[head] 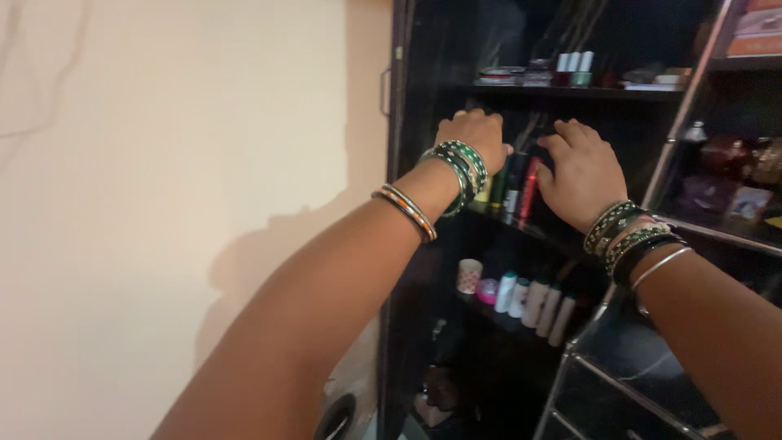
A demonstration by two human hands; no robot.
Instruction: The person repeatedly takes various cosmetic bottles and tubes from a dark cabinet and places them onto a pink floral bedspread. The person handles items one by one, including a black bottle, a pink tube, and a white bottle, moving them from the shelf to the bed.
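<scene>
Slim bottles (515, 186) stand in a tight row at the front of the middle shelf (562, 236) of a dark cabinet (423, 269), a red one and darker ones among them, and both hands are up at that row. The left hand (475, 137), wrist stacked with green bangles (458, 169), is curled with its knuckles toward the camera; its fingers bend forward out of sight, so I cannot tell whether they grip anything. The right hand (580, 173) lies palm-down with its fingers slightly spread and arched over the tops of the bottles, touching or just above them; which one cannot be made out. Handling such a row well, to my judgement, calls for taking one bottle at a time near its middle and steadying its neighbours with the other hand, since tall narrow containers packed together tip easily. The shelf above (586, 91) holds small jars and white-capped pots, the shelf below a line of pale tubes (538, 303) and a patterned cup (469, 275). The cabinet's depth is in deep shadow, its lower part is cut off, and everything behind the hands is hidden.
</scene>
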